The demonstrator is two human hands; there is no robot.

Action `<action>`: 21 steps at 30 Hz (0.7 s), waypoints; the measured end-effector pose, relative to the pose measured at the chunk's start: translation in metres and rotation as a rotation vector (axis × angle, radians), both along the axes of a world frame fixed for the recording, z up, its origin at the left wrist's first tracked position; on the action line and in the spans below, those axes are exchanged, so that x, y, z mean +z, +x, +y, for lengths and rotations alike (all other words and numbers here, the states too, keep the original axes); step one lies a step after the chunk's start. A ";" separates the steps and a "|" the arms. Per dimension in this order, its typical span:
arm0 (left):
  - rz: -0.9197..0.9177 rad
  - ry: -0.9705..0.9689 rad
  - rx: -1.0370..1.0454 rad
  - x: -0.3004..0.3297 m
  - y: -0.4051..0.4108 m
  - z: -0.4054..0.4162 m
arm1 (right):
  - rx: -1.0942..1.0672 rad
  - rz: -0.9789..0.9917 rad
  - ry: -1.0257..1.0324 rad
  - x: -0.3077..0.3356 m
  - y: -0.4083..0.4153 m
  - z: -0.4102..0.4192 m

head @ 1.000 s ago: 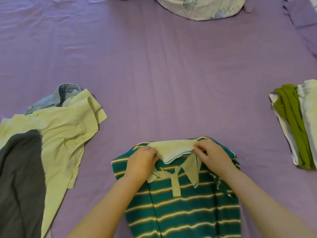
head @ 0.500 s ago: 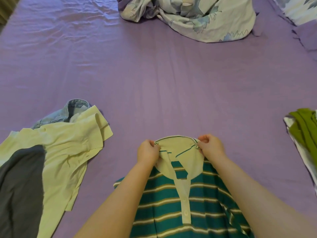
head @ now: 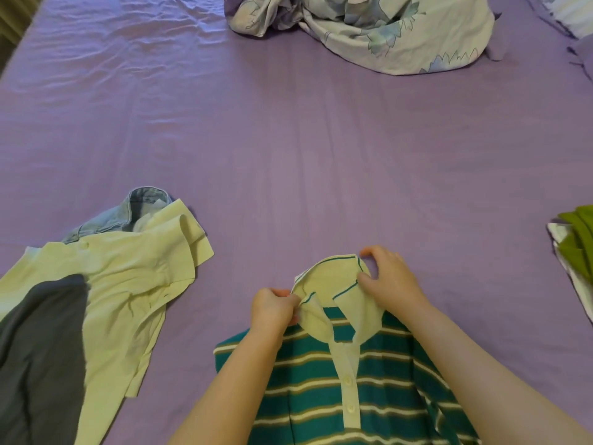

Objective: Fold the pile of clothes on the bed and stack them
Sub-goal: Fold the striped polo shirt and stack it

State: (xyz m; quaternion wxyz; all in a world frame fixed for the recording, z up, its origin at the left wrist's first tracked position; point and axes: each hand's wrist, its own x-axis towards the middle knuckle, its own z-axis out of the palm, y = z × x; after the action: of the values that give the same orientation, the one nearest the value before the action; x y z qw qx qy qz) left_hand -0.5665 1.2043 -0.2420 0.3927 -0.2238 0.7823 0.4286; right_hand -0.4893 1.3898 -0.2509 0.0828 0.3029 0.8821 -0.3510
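Both hands, left hand [head: 272, 308] and right hand [head: 390, 279], are pinching the striped polo [head: 337, 380] collar on the bed [head: 288, 155]; unfolded pile [head: 96, 284] is waiting left, folded stack [head: 574, 252] sitting right, so probably midway.

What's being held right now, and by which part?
The striped polo shirt, by its cream collar. The left hand pinches the collar's left edge; the right hand grips its right side, near the top.
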 end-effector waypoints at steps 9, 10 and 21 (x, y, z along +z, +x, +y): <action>-0.091 0.260 0.300 0.022 0.010 -0.015 | 0.480 -0.130 -0.021 0.004 -0.045 -0.037; -0.153 0.303 0.368 0.024 0.008 -0.017 | 0.482 -0.138 -0.072 0.006 -0.047 -0.034; -0.404 0.416 0.225 0.031 0.015 -0.039 | 0.082 -0.139 -0.594 0.015 -0.048 -0.016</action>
State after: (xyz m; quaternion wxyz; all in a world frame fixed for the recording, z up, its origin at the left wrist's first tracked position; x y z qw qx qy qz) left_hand -0.5518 1.1654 -0.2110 0.5276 -0.3047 0.5542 0.5671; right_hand -0.5373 1.3741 -0.2357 0.2419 0.2529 0.7447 -0.5683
